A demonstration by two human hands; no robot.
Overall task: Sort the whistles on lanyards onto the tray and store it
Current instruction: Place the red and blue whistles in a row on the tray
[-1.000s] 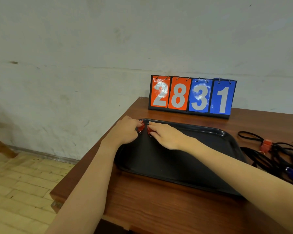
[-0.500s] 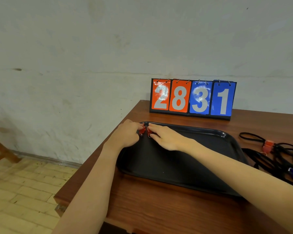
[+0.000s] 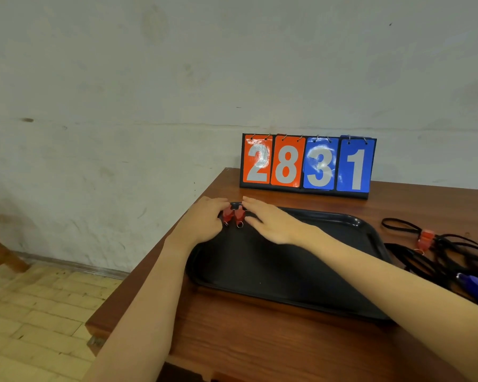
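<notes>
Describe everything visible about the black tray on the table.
The black tray is a shallow rectangle with rounded corners and a raised, glossy rim, plastic by its look. It lies flat on the brown wooden table, just in front of the flip scoreboard. Two red whistles with small metal rings sit side by side in its far left corner, between the left hand and the right hand. Black lanyards lie on the table to its right.
</notes>
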